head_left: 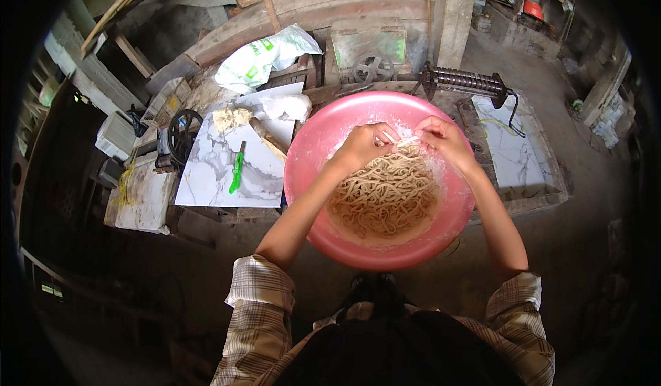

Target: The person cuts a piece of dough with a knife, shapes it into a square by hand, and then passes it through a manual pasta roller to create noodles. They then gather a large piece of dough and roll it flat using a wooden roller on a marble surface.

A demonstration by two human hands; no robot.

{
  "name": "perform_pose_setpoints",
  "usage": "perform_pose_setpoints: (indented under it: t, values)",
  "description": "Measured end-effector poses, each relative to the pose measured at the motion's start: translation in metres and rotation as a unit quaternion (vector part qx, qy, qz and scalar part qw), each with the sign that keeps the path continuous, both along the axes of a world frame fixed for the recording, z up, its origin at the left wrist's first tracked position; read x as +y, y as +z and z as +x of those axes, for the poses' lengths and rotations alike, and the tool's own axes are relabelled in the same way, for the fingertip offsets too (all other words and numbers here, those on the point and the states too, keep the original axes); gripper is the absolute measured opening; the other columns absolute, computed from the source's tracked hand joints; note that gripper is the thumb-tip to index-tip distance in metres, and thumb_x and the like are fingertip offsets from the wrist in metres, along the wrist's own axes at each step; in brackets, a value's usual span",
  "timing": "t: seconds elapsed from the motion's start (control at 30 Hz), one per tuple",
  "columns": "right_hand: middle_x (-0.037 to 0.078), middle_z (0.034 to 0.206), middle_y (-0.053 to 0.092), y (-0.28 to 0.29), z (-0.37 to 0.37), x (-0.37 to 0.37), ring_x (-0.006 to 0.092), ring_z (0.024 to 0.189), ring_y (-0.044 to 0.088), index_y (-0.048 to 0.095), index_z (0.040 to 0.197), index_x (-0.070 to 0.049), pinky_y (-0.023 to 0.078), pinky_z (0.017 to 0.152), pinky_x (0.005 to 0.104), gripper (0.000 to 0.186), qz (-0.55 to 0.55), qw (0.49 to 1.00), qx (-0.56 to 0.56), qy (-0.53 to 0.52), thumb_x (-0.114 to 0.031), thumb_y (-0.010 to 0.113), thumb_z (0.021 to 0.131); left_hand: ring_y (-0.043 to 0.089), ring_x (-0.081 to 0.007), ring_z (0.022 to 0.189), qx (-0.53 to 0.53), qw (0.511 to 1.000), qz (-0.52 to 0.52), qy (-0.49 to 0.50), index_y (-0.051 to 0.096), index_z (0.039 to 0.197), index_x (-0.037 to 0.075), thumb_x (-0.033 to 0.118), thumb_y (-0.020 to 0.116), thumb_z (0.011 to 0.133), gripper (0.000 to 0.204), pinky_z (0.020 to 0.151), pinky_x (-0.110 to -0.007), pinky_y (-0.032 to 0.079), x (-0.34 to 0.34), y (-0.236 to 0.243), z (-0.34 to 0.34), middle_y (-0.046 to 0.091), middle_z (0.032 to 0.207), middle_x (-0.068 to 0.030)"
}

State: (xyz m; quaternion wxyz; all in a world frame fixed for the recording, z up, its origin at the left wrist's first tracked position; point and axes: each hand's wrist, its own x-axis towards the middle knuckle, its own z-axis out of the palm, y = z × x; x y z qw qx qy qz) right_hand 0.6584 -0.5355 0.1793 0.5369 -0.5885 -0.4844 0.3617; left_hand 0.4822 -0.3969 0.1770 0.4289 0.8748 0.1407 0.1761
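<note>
Basin (pixel 451 229), one; hands (pixel 362 146), two; noodles (pixel 387 195), many.

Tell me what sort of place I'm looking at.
Probably a small, rustic noodle-making workshop: a pink basin of noodles, a pale dough-like lump on a marbled board, and a dark ridged roller.

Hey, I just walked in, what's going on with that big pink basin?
A person has both hands in the pink basin, over a heap of floury noodles. The left hand and right hand seem to pinch strands at the heap's far edge. To the left, a green-handled knife and a pale lump lie on a marbled white board.
</note>
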Motion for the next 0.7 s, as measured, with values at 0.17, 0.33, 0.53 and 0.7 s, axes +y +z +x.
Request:
perform_pose_setpoints:
  t: [0.17, 0.33, 0.53, 0.7]
  values:
    - [0.002, 0.08, 0.058, 0.005, 0.001, -0.006, 0.0064, 0.065, 0.052, 0.058, 0.096, -0.001, 0.041, 0.056, 0.02, 0.009, 0.037, 0.998, -0.03, -0.028, 0.0, 0.056, 0.087, 0.06, -0.0104, 0.079, 0.016, 0.999, -0.002, -0.036, 0.065, 0.102, 0.008, 0.018, 0.07, 0.081, 0.024, 0.067, -0.025, 0.045, -0.006, -0.015, -0.009, 0.067, 0.09, -0.0039]
    - [0.006, 0.082, 0.062, 0.001, -0.018, -0.026, 0.0117, 0.07, 0.058, 0.059, 0.093, -0.002, 0.047, 0.065, 0.0255, 0.008, -0.037, 0.99, -0.091, 0.099, 0.0, 0.055, 0.086, 0.061, -0.0119, 0.078, 0.128, 0.969, -0.185, -0.105, 0.055, 0.116, 0.008, 0.024, 0.061, 0.089, 0.032, 0.074, -0.028, 0.049, -0.029, -0.002, -0.026, 0.061, 0.099, -0.0061]
    - [0.011, 0.092, 0.065, -0.009, -0.039, -0.031, 0.0214, 0.088, 0.063, 0.06, 0.094, -0.002, 0.05, 0.077, 0.0325, 0.01, -0.001, 0.963, -0.247, 0.111, 0.0, 0.057, 0.085, 0.063, -0.0119, 0.069, 0.081, 0.986, -0.126, -0.076, 0.058, 0.111, 0.006, 0.017, 0.057, 0.091, 0.023, 0.065, -0.026, 0.049, -0.041, -0.01, -0.041, 0.062, 0.096, -0.0078]
    - [0.007, 0.095, 0.066, -0.006, -0.012, -0.069, 0.0116, 0.09, 0.06, 0.062, 0.098, -0.002, 0.047, 0.075, 0.0243, 0.015, 0.187, 0.944, -0.198, -0.185, -0.011, 0.054, 0.09, 0.06, -0.01, 0.069, -0.067, 0.974, -0.085, 0.197, 0.061, 0.098, 0.001, 0.009, 0.055, 0.091, 0.013, 0.062, -0.025, 0.048, -0.064, 0.011, -0.093, 0.063, 0.089, -0.0054]
